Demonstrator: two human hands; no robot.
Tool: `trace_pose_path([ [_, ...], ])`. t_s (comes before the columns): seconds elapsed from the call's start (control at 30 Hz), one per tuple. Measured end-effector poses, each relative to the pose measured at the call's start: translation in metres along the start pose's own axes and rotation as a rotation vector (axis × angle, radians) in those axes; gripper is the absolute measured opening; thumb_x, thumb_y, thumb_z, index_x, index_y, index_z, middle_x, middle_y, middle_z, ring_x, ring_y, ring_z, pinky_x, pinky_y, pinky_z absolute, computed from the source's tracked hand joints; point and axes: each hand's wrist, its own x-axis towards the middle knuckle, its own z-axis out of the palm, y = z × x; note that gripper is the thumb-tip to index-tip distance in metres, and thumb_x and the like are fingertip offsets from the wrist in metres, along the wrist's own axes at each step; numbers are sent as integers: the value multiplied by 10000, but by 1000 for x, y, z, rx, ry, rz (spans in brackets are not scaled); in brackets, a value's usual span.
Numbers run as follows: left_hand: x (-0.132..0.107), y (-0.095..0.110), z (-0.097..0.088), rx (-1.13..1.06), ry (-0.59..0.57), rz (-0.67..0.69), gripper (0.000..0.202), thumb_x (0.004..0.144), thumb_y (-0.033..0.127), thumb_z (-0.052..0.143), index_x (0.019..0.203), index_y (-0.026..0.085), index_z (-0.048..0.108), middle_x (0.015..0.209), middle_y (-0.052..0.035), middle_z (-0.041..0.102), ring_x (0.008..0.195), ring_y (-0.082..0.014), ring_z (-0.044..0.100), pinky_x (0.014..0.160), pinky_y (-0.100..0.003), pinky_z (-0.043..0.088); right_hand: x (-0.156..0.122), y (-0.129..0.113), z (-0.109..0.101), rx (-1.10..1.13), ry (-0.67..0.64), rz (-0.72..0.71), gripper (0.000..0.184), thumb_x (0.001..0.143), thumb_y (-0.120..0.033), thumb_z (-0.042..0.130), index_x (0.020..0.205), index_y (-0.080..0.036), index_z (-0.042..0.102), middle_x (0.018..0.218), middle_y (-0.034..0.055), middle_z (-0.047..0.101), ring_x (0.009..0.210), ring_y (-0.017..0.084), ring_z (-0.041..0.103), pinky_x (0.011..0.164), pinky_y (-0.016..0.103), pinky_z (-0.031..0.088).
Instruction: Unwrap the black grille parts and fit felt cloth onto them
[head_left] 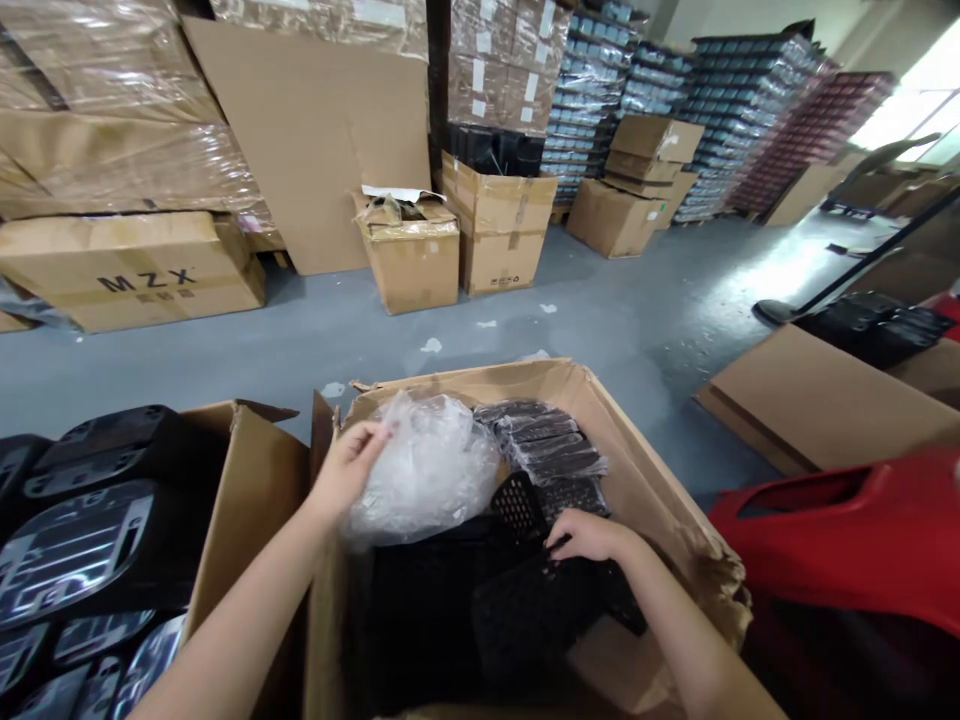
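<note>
An open cardboard box stands right in front of me, filled with black perforated plastic trays. My left hand pinches a crumpled clear plastic bag at the box's left side and holds it up off the contents. My right hand reaches into the box with its fingers curled on the edge of a black perforated tray. More wrapped black trays are stacked at the back of the box.
A second open box on my left holds black moulded parts. A red plastic object sits at the right. Flat cardboard lies on the grey floor; stacked cartons and wrapped pallets line the back.
</note>
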Motion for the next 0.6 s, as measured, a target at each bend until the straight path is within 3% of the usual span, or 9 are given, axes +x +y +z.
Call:
trace_pose_path([
  [0.07, -8, -27, 10, 347, -281, -5, 158, 646, 324, 574, 624, 168, 563, 841, -70, 647, 814, -208, 594, 777, -330, 446, 0, 6, 16, -110, 63, 102, 163, 727, -236, 532, 736, -167, 680, 695, 7, 674, 680, 161, 600, 654, 265, 446],
  [0.17, -17, -43, 17, 616, -524, -3, 129, 598, 263, 568, 686, 177, 607, 998, -115, 623, 875, -267, 588, 814, -384, 420, 3, 7, 36, -261, 177, 274, 177, 702, -197, 544, 830, -153, 658, 828, 81, 667, 805, 227, 597, 703, 332, 439],
  [0.23, -14, -31, 16, 646, -520, 61, 173, 656, 268, 494, 750, 188, 614, 1014, -105, 615, 927, -248, 568, 852, -365, 397, 4, 7, 39, -358, 230, 377, 232, 637, -170, 601, 864, -147, 643, 867, 125, 653, 828, 265, 592, 692, 351, 440],
  [0.27, -11, -20, 14, 676, -447, 121, 223, 702, 283, 432, 806, 188, 606, 1011, -102, 611, 931, -227, 564, 855, -345, 393, 6, 8, 36, -397, 246, 417, 238, 615, -153, 614, 851, -146, 641, 843, 132, 652, 802, 271, 598, 669, 350, 444],
  [0.33, -6, 3, 11, 768, -298, 188, 308, 765, 305, 328, 921, 183, 564, 984, -96, 605, 826, -185, 587, 781, -305, 426, 10, 10, 24, -468, 284, 464, 236, 628, -123, 584, 859, -141, 629, 813, 139, 648, 767, 265, 602, 644, 343, 445],
  [0.37, -5, 11, 10, 838, -303, 183, 308, 770, 316, 320, 912, 185, 560, 936, -87, 616, 760, -180, 593, 731, -301, 437, 14, 11, 16, -503, 311, 469, 253, 660, -107, 541, 900, -137, 614, 845, 145, 640, 793, 260, 596, 658, 341, 441],
  [0.43, -7, 15, 9, 987, -463, 95, 272, 760, 306, 345, 804, 184, 583, 808, -75, 637, 675, -189, 596, 653, -301, 443, 25, 13, 0, -575, 369, 444, 357, 705, -59, 447, 1038, -140, 546, 1010, 152, 592, 935, 243, 543, 741, 338, 414],
  [0.53, -16, -8, 12, 1102, -743, -38, 213, 700, 157, 401, 728, 164, 612, 804, -94, 652, 802, -215, 602, 712, -299, 433, 47, 16, -12, -673, 409, 376, 499, 709, -24, 413, 1183, -181, 424, 1224, 116, 454, 1108, 215, 403, 856, 327, 341],
  [0.6, -19, -27, 14, 1064, -688, -31, 299, 654, 72, 406, 862, 144, 608, 932, -116, 633, 908, -210, 575, 795, -298, 408, 61, 16, -12, -728, 425, 368, 489, 726, -33, 400, 1192, -180, 412, 1208, 120, 458, 1095, 224, 398, 862, 340, 327],
])
